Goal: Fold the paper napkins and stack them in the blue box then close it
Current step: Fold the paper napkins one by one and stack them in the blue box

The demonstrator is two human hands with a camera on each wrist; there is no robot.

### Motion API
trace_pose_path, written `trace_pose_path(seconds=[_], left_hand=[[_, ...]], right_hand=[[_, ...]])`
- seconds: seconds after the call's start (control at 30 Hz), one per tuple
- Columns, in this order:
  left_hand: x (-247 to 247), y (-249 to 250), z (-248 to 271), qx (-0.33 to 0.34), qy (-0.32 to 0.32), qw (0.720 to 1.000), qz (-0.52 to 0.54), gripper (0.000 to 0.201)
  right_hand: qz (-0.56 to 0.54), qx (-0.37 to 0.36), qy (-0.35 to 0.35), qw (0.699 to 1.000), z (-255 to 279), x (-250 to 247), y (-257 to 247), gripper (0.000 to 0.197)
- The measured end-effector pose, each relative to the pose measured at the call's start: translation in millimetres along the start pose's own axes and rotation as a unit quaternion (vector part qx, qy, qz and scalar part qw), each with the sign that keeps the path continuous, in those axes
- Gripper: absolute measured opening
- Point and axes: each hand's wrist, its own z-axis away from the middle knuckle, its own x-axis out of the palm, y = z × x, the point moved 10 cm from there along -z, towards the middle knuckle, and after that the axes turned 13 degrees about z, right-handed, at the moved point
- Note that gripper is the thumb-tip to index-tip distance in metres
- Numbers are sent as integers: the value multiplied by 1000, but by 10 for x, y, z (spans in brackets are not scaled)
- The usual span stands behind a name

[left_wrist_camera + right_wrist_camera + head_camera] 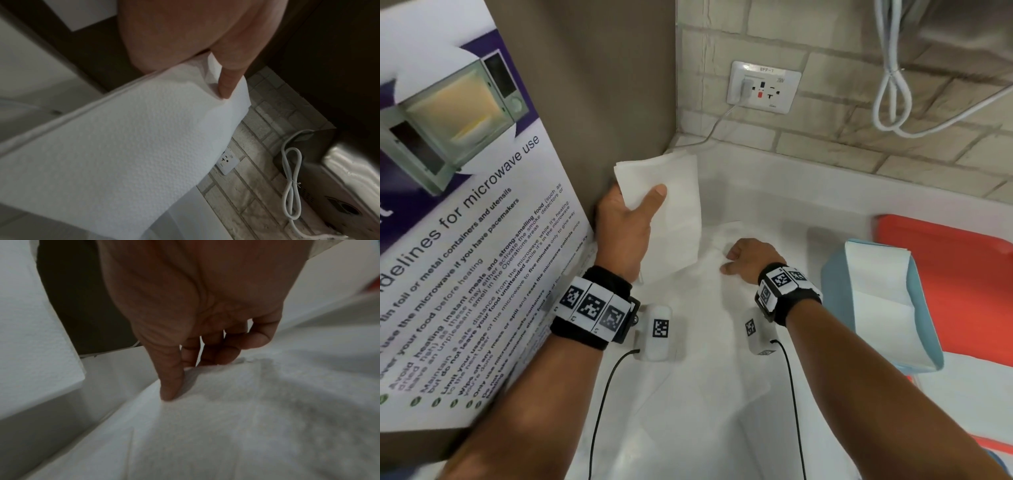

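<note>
My left hand (pixel 635 210) holds a stack of folded white napkins (pixel 667 202) upright above the counter, thumb on the front and fingers behind; in the left wrist view the thumb (pixel 228 81) presses into the napkin stack (pixel 133 146). My right hand (pixel 743 257) pinches the far edge of an unfolded white napkin (pixel 705 342) lying flat on the counter; in the right wrist view thumb and fingers (pixel 174 382) close on the flat napkin's (pixel 246 418) edge. The blue box (pixel 924 301) stands open at the right with folded napkins (pixel 876 301) inside.
An orange tray (pixel 962 274) lies under and behind the blue box. A microwave-guidelines poster (pixel 465 222) leans on the left wall. A wall socket (pixel 763 87) with a plugged cable and a looped white cord (pixel 893 85) are at the back. Two white tagged devices (pixel 657 332) lie near my wrists.
</note>
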Motion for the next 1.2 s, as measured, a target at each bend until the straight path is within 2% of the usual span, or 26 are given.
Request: trace_pose_path(seconds=[0.13, 0.27, 0.37, 0.5, 0.57, 0.67, 0.8, 0.93, 1.0, 1.07, 1.1, 1.13, 1.2], left_hand=[[11, 0, 0, -2, -5, 1000, -4, 27], [5, -30, 7, -4, -6, 1000, -3, 28], [4, -45, 6, -3, -8, 1000, -7, 24], [0, -57, -12, -9, -4, 1000, -12, 23], [1, -66, -18, -9, -3, 1000, -11, 18], [-4, -101, -27, -13, 0, 1000, -16, 8], [-41, -231, -48, -48, 11, 999, -24, 6], [-29, -448, -3, -111, 20, 994, 0, 6], [14, -557, 60, -150, 23, 988, 5, 10], [76, -665, 145, -192, 20, 981, 29, 14], [101, -714, 184, -211, 20, 976, 45, 16], [128, -750, 222, -228, 19, 972, 58, 18], [150, -795, 256, -249, 25, 966, 69, 29]], right_hand=[[-107, 17, 27, 994, 25, -60, 170, 28], [-229, 6, 82, 970, 85, -136, 305, 22], [-256, -1, 115, 960, 121, -196, 375, 20], [-249, 39, 119, 960, 183, -167, 555, 15], [-283, 37, 138, 948, 226, -212, 578, 14], [-406, 30, 140, 902, 320, -281, 570, 15], [-546, 34, 112, 830, 487, -403, 526, 13], [-624, -28, 134, 770, 758, -803, 314, 9], [-687, -94, 114, 712, 946, -1007, 111, 9], [-741, -157, 82, 648, 1133, -1161, -86, 18], [-757, -178, 69, 625, 1203, -1196, -158, 20], [-767, -186, 62, 611, 1240, -1190, -197, 21], [-771, -178, 57, 609, 1241, -1084, -223, 19]])
